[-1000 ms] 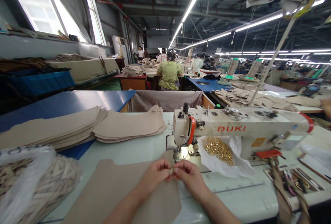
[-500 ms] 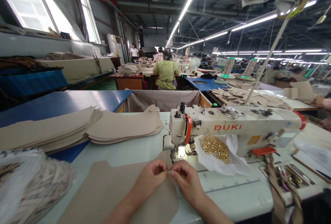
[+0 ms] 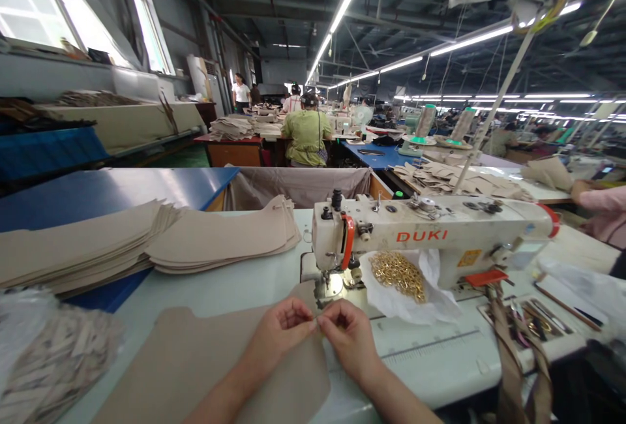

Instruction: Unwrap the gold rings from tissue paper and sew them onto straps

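My left hand [image 3: 288, 326] and my right hand [image 3: 346, 331] meet tip to tip just in front of the sewing machine's needle area. Both are closed in a pinch, thumb against finger. What they pinch is too small and too hidden to name. Beneath them a beige fabric panel [image 3: 215, 359] lies flat on the pale table, its upper end close to the presser foot. The white sewing machine [image 3: 381, 235] stands beyond my right hand. Gold metal rings or buckles [image 3: 397, 275] lie heaped on a white cloth [image 3: 440, 306] beside the machine's needle end.
Stacks of cut panels [image 3: 225, 235] lie at the back left. A plastic bag of strips [image 3: 63, 352] sits at the left edge. On the right, a tool tray [image 3: 531, 323] and hanging straps [image 3: 506, 359] border the table. Another person's pink sleeve [image 3: 604, 212] shows at far right.
The view has shifted slightly, so the surroundings sit a little further left. My hands remain pinched together at nearly the same spot over the panel.
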Tool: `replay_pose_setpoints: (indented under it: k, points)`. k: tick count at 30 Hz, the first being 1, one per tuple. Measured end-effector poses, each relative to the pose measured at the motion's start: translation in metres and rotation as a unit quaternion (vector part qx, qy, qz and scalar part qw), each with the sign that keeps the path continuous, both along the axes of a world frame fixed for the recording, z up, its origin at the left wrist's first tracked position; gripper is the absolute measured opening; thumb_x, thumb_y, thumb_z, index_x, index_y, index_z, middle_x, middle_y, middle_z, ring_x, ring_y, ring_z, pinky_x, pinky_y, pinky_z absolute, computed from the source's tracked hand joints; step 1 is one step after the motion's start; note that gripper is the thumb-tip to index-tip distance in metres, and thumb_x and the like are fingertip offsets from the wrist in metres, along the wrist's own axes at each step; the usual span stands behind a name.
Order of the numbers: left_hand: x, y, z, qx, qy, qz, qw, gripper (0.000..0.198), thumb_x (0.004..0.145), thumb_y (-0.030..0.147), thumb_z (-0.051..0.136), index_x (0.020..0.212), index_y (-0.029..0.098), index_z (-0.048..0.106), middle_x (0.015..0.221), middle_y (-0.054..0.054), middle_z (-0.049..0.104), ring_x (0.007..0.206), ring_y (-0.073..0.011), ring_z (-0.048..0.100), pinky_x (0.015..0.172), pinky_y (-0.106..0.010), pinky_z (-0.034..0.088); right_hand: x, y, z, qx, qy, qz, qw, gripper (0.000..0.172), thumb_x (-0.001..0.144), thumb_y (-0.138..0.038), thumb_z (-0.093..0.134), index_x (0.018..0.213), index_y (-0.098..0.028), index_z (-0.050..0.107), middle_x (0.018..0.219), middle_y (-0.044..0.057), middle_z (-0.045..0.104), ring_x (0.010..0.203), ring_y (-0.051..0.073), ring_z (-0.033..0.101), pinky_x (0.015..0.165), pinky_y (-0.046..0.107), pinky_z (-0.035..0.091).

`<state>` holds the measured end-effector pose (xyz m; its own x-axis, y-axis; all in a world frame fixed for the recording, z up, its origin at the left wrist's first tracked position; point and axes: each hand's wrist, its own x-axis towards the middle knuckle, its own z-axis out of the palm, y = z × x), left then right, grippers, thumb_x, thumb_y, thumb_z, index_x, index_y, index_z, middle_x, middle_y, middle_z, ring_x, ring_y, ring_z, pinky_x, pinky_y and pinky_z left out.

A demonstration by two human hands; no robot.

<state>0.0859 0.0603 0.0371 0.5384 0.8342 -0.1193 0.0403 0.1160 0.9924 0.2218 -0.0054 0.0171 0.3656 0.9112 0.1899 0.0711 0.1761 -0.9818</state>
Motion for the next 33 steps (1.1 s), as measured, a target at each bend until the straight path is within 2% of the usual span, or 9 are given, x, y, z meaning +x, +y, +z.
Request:
replay_pose_setpoints:
  k: [5, 9, 12, 15, 18, 23, 27, 31, 33]
  points:
    - [0.002, 0.0, -0.006, 0.033, -0.003, 0.016, 0.999, 0.023, 0.058, 0.028, 0.073, 0.064, 0.017, 0.054, 0.059, 0.004, 0.056, 0.057, -0.0114, 0.053, 0.057, -0.023, 0.041, 0.001, 0.001, -0.003, -0.004, 0.035, 0.009, 0.999, 0.016, 0.067, -0.025, 0.068, 0.059, -0.017, 0.057, 0.057, -0.003, 0.054, 0.054, 0.01, 0.046, 0.054, 0.022, 0.036]
    - [0.001, -0.003, -0.003, 0.051, 0.001, 0.023, 0.998, 0.021, 0.06, 0.029, 0.071, 0.065, 0.017, 0.055, 0.06, 0.003, 0.058, 0.059, -0.0126, 0.056, 0.058, -0.023, 0.043, 0.005, 0.001, -0.008, -0.015, 0.12, 0.067, 0.99, 0.017, 0.066, -0.029, 0.073, 0.07, -0.018, 0.061, 0.062, -0.003, 0.062, 0.056, 0.011, 0.053, 0.056, 0.022, 0.04]
    - [0.002, -0.005, -0.002, 0.056, 0.002, 0.016, 0.998, 0.019, 0.062, 0.029, 0.069, 0.067, 0.017, 0.057, 0.062, 0.002, 0.06, 0.061, -0.0135, 0.058, 0.06, -0.024, 0.045, 0.01, -0.001, -0.009, -0.029, 0.125, 0.092, 0.987, 0.014, 0.067, -0.029, 0.072, 0.072, -0.018, 0.065, 0.064, -0.001, 0.065, 0.057, 0.012, 0.056, 0.057, 0.023, 0.042]
    - [0.002, -0.005, -0.003, 0.062, 0.001, 0.014, 0.998, 0.017, 0.062, 0.028, 0.068, 0.067, 0.017, 0.057, 0.064, 0.001, 0.06, 0.062, -0.0134, 0.058, 0.061, -0.024, 0.046, 0.013, -0.003, -0.005, -0.055, 0.079, 0.095, 0.991, 0.009, 0.071, -0.026, 0.068, 0.071, -0.017, 0.067, 0.061, -0.001, 0.065, 0.055, 0.012, 0.056, 0.056, 0.022, 0.042]
    - [0.003, -0.005, -0.005, 0.073, 0.001, 0.02, 0.997, 0.015, 0.062, 0.027, 0.067, 0.066, 0.017, 0.056, 0.063, 0.002, 0.06, 0.062, -0.0131, 0.058, 0.061, -0.024, 0.046, 0.015, -0.006, 0.004, -0.053, -0.037, 0.07, 0.995, 0.008, 0.074, -0.02, 0.062, 0.072, -0.016, 0.068, 0.065, 0.001, 0.066, 0.059, 0.013, 0.057, 0.057, 0.022, 0.041]
    - [0.005, -0.005, -0.011, 0.102, 0.013, 0.024, 0.994, 0.013, 0.063, 0.025, 0.065, 0.065, 0.017, 0.055, 0.062, 0.002, 0.059, 0.062, -0.0133, 0.058, 0.061, -0.024, 0.046, 0.015, -0.009, 0.013, -0.007, -0.252, 0.036, 0.967, 0.014, 0.077, -0.011, 0.055, 0.072, -0.016, 0.066, 0.069, 0.002, 0.064, 0.065, 0.013, 0.056, 0.061, 0.021, 0.039]
    - [0.007, -0.007, -0.013, 0.119, 0.03, 0.022, 0.992, 0.012, 0.065, 0.026, 0.063, 0.065, 0.018, 0.053, 0.062, 0.002, 0.059, 0.062, -0.0142, 0.059, 0.061, -0.025, 0.046, 0.014, -0.008, 0.012, -0.011, -0.291, 0.03, 0.956, 0.015, 0.078, -0.009, 0.054, 0.069, -0.016, 0.063, 0.068, 0.001, 0.062, 0.063, 0.012, 0.054, 0.06, 0.02, 0.036]
    - [0.0, -0.001, -0.001, 0.141, 0.062, -0.03, 0.988, 0.013, 0.07, 0.031, 0.059, 0.073, 0.018, 0.056, 0.069, -0.001, 0.062, 0.069, -0.0169, 0.061, 0.067, -0.028, 0.049, 0.017, -0.009, 0.012, -0.041, -0.268, 0.042, 0.962, 0.015, 0.075, -0.008, 0.054, 0.065, -0.016, 0.062, 0.063, -0.001, 0.059, 0.06, 0.011, 0.052, 0.056, 0.019, 0.034]
    - [-0.006, 0.008, 0.005, 0.193, 0.107, -0.018, 0.975, 0.018, 0.073, 0.034, 0.057, 0.082, 0.018, 0.058, 0.081, -0.003, 0.065, 0.079, -0.0197, 0.062, 0.076, -0.033, 0.05, 0.021, -0.01, 0.012, -0.067, -0.235, 0.05, 0.968, 0.015, 0.074, -0.008, 0.054, 0.065, -0.016, 0.062, 0.06, -0.002, 0.058, 0.057, 0.011, 0.051, 0.054, 0.019, 0.034]
